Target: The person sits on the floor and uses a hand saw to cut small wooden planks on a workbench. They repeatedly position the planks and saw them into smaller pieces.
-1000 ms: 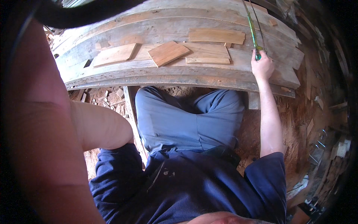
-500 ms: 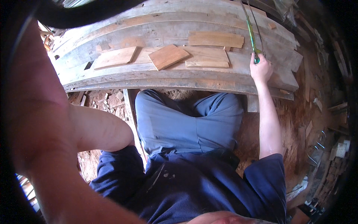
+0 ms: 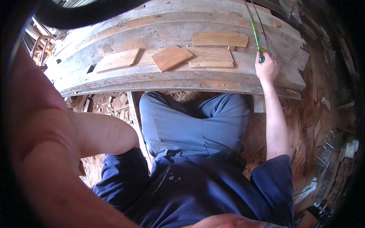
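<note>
My right hand reaches out over the right end of a bench of long weathered boards. Its fingers are closed around the green grip of a long thin tool. A bright green strip and a darker thin strip run away from the grip, past the top edge; the far end is out of view. Close to the camera on the left, my left hand is raised and looms large, its fingers hidden. Short wooden pieces lie on the boards: a tilted block, a flat piece and a longer strip.
My bent legs in blue-grey trousers are against the bench's near edge. Wood scraps litter the brown ground at left. Stacked wood pieces and bent metal rods lie at the right. A dark curved band crosses the upper left.
My left arm has shifted slightly, uncovering more of the background at the upper left. My right hand keeps its hold on the green tool, with hardly any movement.
</note>
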The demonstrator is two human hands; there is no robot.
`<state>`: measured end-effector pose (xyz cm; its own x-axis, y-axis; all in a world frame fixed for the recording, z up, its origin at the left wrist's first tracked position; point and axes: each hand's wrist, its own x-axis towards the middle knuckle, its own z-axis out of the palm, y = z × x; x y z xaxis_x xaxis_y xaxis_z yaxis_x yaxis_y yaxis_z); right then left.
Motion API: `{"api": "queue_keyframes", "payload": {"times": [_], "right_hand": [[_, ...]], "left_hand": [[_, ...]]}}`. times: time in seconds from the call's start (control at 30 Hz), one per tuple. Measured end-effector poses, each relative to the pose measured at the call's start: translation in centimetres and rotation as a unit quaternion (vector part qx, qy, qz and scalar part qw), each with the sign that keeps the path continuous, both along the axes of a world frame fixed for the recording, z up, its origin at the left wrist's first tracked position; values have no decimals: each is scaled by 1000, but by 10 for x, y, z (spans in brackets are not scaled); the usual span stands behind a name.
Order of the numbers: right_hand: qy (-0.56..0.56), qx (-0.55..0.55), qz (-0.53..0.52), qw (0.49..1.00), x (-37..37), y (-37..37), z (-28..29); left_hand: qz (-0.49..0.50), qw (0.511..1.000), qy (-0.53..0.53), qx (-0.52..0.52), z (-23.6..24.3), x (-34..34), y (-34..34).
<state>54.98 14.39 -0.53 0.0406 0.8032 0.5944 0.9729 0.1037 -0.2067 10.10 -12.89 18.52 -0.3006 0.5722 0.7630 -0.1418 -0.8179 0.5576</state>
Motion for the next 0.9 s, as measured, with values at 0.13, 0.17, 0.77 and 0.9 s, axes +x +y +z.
{"api": "queue_keyframes", "payload": {"times": [0.13, 0.17, 0.77, 0.9], "right_hand": [[-2, -20, -15, 1000, -2, -2, 1], [-3, -17, -17, 1000, -3, -2, 2], [10, -39, -20, 999, -5, -5, 5], [-6, -33, 4, 999, 0, -4, 5]], "left_hand": [[0, 1000, -4, -1, 5, -4, 4], [-2, 1000, -3, -7, 4, -4, 5], [193, 698, 656, -214, -192, 153, 183], [190, 717, 640, -199, -187, 156, 172]]}}
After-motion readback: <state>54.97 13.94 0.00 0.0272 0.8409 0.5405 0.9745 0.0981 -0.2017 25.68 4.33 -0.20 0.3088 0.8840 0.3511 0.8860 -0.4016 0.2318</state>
